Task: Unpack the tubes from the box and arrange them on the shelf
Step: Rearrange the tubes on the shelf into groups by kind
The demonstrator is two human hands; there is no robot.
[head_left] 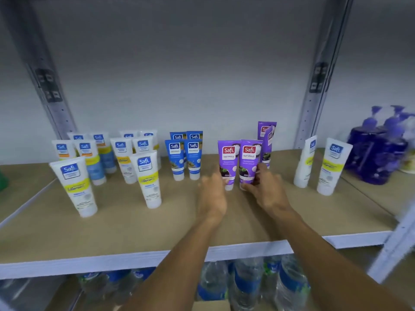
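Observation:
Two purple Safi tubes stand cap-down side by side in the middle of the brown shelf board [134, 227]. My left hand [212, 195] is at the left purple tube [228, 160], thumb on its lower front, fingers blurred at its left side. My right hand [268, 189] pinches the right purple tube [248, 160] near its cap, thumb in front and fingers behind. Two more purple tubes [267, 140] stand behind them. Blue tubes [184, 153] and several white tubes [74, 182] stand to the left. No box is in view.
Two white tubes [332, 164] stand at the right, with purple pump bottles [377, 151] on the neighbouring shelf. Grey metal uprights [318, 86] frame the bay. Packs of water bottles [247, 283] sit on the level below.

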